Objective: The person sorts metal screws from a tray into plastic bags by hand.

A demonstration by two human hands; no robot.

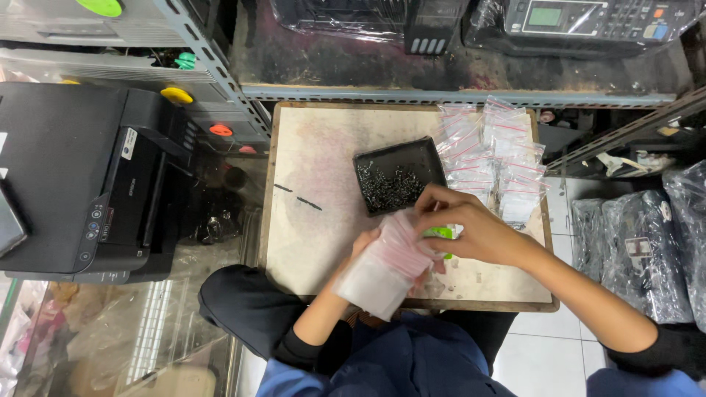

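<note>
The left hand (365,242) is gripping a stack of small zip bags (382,268) over the board's (309,169) near edge. The right hand (460,224) is pinching the top bag's mouth with closed fingers, apparently steadying it for opening. A black tray of screws (397,176) is lying just beyond, within easy reach.

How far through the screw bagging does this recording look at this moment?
Roughly midway, as a guess. Done: a pile of small zip bags lies beside the tray, though their contents are too small to tell. In hand: the left hand holds a stack of bags while the right hand works at its top. Left: the black tray has many loose screws in it.
</note>
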